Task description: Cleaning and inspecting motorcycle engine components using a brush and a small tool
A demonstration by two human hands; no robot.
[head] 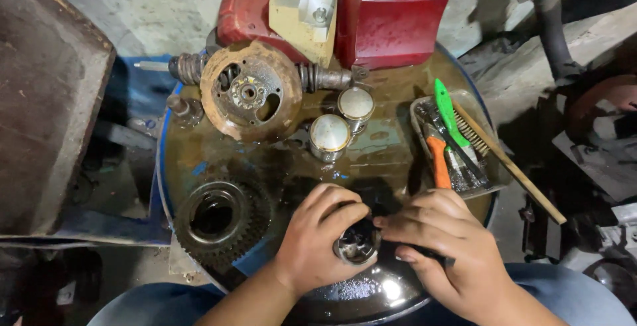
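Piston sits low centre on oily drum-top counter, open end up. Left hand wraps tight round it so slick metal doesn't spin; right hand fingertips pinched at rim. Two spare pistons parked behind, gear left.

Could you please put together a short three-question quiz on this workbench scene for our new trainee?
1. True or false: both hands are on the same small metal cylinder.
2. Which lies to the left of the left hand? A) gear B) tray C) red tank
3. Fill in: in the tray, the tool beside the orange handle has a ______ handle.

Key
1. True: the left hand wraps it and the right hand touches it from the side.
2. A: the gear lies flat on the drum top.
3. Green.
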